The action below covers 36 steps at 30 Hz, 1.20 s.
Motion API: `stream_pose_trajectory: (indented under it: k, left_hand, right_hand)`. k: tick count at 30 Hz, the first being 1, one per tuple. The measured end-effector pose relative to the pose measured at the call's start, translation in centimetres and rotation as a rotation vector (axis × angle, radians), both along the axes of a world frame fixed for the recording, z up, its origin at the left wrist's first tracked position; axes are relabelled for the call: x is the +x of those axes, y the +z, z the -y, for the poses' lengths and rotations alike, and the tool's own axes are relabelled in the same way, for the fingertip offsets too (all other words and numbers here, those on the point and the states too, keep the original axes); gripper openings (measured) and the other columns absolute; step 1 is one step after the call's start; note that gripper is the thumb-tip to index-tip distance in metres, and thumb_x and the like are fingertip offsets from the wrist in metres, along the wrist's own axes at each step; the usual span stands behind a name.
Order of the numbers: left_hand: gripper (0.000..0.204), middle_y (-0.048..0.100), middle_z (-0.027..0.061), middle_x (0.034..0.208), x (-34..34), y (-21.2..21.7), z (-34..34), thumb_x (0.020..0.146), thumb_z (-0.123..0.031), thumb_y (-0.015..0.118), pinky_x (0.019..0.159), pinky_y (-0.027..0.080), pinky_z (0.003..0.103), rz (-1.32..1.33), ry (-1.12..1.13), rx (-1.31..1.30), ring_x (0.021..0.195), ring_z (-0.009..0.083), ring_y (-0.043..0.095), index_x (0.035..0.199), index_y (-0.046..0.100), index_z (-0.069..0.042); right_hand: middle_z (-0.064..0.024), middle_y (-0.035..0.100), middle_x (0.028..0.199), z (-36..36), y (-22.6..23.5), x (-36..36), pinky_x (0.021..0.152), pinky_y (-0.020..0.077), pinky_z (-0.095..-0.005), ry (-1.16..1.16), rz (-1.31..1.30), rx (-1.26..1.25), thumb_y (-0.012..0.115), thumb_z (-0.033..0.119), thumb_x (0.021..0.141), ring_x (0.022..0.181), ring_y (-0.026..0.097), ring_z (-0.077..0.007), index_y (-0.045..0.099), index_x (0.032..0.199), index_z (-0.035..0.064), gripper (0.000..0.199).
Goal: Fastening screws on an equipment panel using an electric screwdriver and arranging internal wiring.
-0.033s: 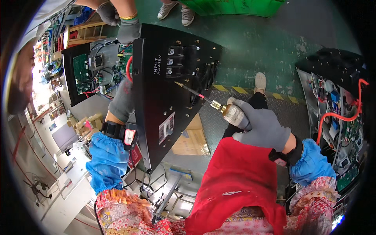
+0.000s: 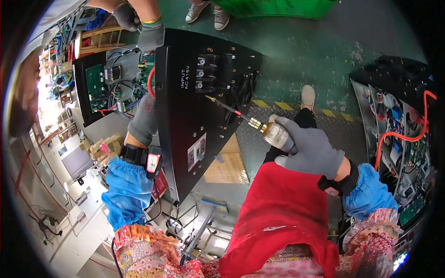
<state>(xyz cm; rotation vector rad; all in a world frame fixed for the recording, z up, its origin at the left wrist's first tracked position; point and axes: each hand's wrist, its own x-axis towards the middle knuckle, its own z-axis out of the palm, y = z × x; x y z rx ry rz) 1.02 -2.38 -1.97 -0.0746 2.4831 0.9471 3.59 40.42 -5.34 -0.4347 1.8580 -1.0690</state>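
Black metal panel (image 2: 199, 116) held upright on edge at centre, tilted a little, face with screws and terminal blocks turned toward the right hand so the fasteners can be reached. Screwdriver (image 2: 241, 115) laid almost level, tip set against a brass screw (image 2: 208, 98) near the terminal blocks (image 2: 202, 73); shaft aimed square at the panel face, apparently to keep the tip seated. Right hand (image 2: 313, 150), grey-gloved, wrapped tight around the clear amber handle, fingers closed on it. Left hand (image 2: 143, 121), also gloved, pressed against the panel's left edge from behind, seemingly bracing it against the push of the tool; fingers hidden behind the edge, so grip there cannot be told. Another person's gloved hand (image 2: 150, 34) steadying the panel's top corner. Open chassis with green circuit boards (image 2: 97, 88) and wiring behind the panel at left. Second opened unit with red cables (image 2: 403, 139) at right. Green floor with yellow-black striped edge (image 2: 287, 105) beyond. Cardboard (image 2: 227, 162) below the panel.
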Motion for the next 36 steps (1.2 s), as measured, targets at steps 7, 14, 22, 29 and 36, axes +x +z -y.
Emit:
stream_pose_trajectory:
  k: [7, 14, 22, 29, 36]
  left_hand:
    - [0.01, 0.061, -0.0002, 0.079, 0.9, -1.0, 1.6, 0.094, -0.003, 0.056, 0.058, 0.048, 0.028, -0.163, -0.121, -0.025, 0.068, 0.0106, 0.057, 0.103, 0.06, -0.003]
    - [0.011, 0.063, 0.0031, 0.081, 0.7, -0.3, -0.7, 0.096, -0.006, 0.054, 0.06, 0.048, 0.03, 0.042, 0.168, 0.128, 0.069, 0.0138, 0.06, 0.103, 0.061, -0.002]
    - [0.03, 0.068, 0.0104, 0.107, -0.1, 1.2, -2.1, 0.098, -0.008, 0.053, 0.081, 0.052, 0.032, 0.132, 0.23, 0.275, 0.092, 0.0219, 0.065, 0.127, 0.057, -0.002]
    - [0.036, 0.065, 0.0157, 0.119, -0.6, 1.3, -3.3, 0.094, -0.009, 0.058, 0.091, 0.05, 0.037, -0.094, -0.07, 0.085, 0.105, 0.0339, 0.062, 0.13, 0.057, -0.003]
    - [0.059, 0.053, 0.0129, 0.139, -0.6, 2.4, -2.4, 0.096, -0.009, 0.058, 0.107, 0.04, 0.034, 0.031, -0.188, 0.112, 0.123, 0.0206, 0.054, 0.149, 0.034, 0.0]
  right_hand:
    - [-0.0197, 0.07, 0.092, -0.3, 0.1, -1.0, 0.076, 0.0543, -0.0429, 0.033, -0.062, 0.006, 0.074, 0.039, 0.075, 0.084, 0.07, -0.0366, 0.043, 0.143, 0.006, 0.082]
    - [-0.0114, 0.068, 0.077, -0.2, -0.1, -2.0, 0.071, 0.0555, -0.0385, 0.092, -0.107, 0.049, 0.08, 0.035, 0.069, 0.076, 0.071, -0.0323, 0.045, 0.142, 0.0041, 0.087]
    - [-0.0165, 0.07, 0.085, -0.2, 0.8, -4.7, 0.075, 0.0556, -0.0412, 0.157, -0.012, 0.049, 0.08, 0.038, 0.069, 0.083, 0.07, -0.0362, 0.045, 0.141, 0.005, 0.086]
    - [-0.0207, 0.068, 0.083, 0.1, 0.9, -6.2, 0.072, 0.0538, -0.0441, 0.222, 0.002, 0.018, 0.074, 0.043, 0.075, 0.08, 0.069, -0.037, 0.042, 0.143, 0.0027, 0.085]
    - [-0.0189, 0.068, 0.083, -0.1, 0.6, -6.4, 0.071, 0.0538, -0.0431, 0.23, -0.163, -0.04, 0.076, 0.04, 0.074, 0.08, 0.07, -0.0358, 0.044, 0.142, 0.0027, 0.084]
